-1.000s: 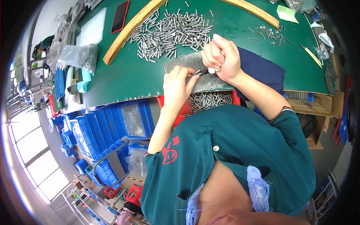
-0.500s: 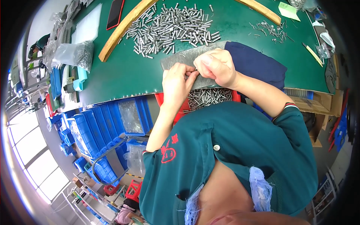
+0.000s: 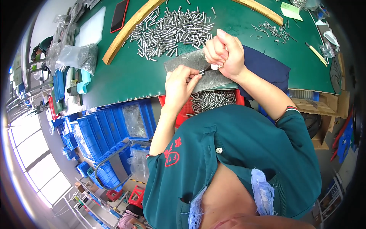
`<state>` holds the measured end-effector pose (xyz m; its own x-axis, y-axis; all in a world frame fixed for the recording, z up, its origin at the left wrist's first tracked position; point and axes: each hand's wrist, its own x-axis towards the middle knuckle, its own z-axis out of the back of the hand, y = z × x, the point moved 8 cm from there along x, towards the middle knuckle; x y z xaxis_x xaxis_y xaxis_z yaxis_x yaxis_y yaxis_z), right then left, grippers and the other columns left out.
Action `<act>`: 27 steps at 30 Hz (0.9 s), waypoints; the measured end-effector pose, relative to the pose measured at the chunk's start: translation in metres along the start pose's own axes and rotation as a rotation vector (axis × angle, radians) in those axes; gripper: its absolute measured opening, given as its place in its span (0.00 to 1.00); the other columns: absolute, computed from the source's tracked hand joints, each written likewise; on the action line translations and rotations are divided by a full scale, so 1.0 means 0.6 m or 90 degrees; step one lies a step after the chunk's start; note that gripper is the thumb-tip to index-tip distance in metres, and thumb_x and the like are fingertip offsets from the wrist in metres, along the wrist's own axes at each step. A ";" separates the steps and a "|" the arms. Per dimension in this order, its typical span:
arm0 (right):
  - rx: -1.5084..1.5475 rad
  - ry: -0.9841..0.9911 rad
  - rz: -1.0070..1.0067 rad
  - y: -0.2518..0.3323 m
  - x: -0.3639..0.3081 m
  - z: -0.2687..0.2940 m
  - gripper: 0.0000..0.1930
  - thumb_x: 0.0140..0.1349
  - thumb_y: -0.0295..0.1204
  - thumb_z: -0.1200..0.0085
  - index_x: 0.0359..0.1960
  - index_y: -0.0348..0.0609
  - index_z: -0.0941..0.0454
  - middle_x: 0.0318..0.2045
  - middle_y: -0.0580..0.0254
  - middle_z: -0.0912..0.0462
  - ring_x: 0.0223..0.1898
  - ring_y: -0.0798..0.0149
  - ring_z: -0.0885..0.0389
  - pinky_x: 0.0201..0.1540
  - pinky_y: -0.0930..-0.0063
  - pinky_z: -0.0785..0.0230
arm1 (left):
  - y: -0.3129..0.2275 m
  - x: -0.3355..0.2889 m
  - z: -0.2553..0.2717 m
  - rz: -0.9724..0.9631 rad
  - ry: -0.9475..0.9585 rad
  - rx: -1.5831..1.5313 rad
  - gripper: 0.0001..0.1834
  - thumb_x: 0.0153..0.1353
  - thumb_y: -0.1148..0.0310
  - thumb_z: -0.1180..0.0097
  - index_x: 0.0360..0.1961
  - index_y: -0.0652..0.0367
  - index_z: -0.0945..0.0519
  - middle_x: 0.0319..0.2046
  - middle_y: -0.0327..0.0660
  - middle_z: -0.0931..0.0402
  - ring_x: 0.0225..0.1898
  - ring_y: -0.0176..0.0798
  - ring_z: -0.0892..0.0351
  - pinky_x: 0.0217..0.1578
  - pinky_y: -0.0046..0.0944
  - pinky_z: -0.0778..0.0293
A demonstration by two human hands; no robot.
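My left hand (image 3: 177, 82) pinches a small metal pin (image 3: 202, 71) between thumb and fingertips, over a grey cloth pad (image 3: 218, 79) at the table's near edge. My right hand (image 3: 227, 55) is closed in a fist around a tool with a whitish handle (image 3: 214, 67). A thin dark tip runs from that handle toward the pin; the fist hides the rest of the tool. Beyond the hands lies a large heap of similar metal pins (image 3: 175, 32). Under the table edge, a red basket (image 3: 241, 98) contains many more pins.
Curved wooden strips (image 3: 129, 32) flank the heap. Dark blue cloth (image 3: 267, 70) lies beside my right wrist. Thin metal scraps (image 3: 276, 32), a yellow-handled cutter (image 3: 317, 54) and a green note (image 3: 291, 11) are at right. A red-edged phone (image 3: 119, 16) and plastic bag (image 3: 78, 55) are at left.
My right fist has lifted and drawn slightly away from my left fingertips, exposing the pin and the tool's tip. My left hand stays nearly in place.
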<state>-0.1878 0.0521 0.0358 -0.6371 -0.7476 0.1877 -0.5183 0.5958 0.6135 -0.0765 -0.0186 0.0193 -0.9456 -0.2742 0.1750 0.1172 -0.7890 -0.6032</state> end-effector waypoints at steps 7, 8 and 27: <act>-0.127 0.084 0.060 0.000 -0.012 -0.029 0.24 0.64 0.31 0.64 0.06 0.43 0.42 0.07 0.68 0.40 0.11 0.75 0.45 0.15 0.80 0.52 | 0.000 0.000 0.002 0.002 -0.011 0.000 0.07 0.45 0.68 0.38 0.23 0.53 0.25 0.20 0.30 0.30 0.20 0.30 0.30 0.28 0.32 0.43; -0.127 0.084 0.059 -0.001 -0.014 -0.031 0.24 0.64 0.31 0.64 0.06 0.43 0.42 0.07 0.68 0.40 0.11 0.75 0.45 0.15 0.80 0.52 | -0.001 0.003 0.003 -0.002 -0.007 0.014 0.07 0.45 0.68 0.38 0.23 0.53 0.25 0.20 0.31 0.30 0.21 0.31 0.30 0.28 0.32 0.43; -0.121 0.008 0.004 -0.003 0.000 -0.012 0.26 0.65 0.35 0.71 0.05 0.48 0.50 0.05 0.69 0.45 0.08 0.73 0.51 0.13 0.78 0.54 | 0.058 0.071 0.050 0.092 -0.090 0.277 0.07 0.50 0.62 0.43 0.23 0.53 0.23 0.21 0.35 0.29 0.26 0.38 0.28 0.29 0.40 0.38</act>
<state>-0.1825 0.0489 0.0402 -0.6319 -0.7487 0.2004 -0.3964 0.5344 0.7465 -0.1034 -0.0742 0.0291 -0.8632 -0.4462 0.2363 0.3886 -0.8859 -0.2533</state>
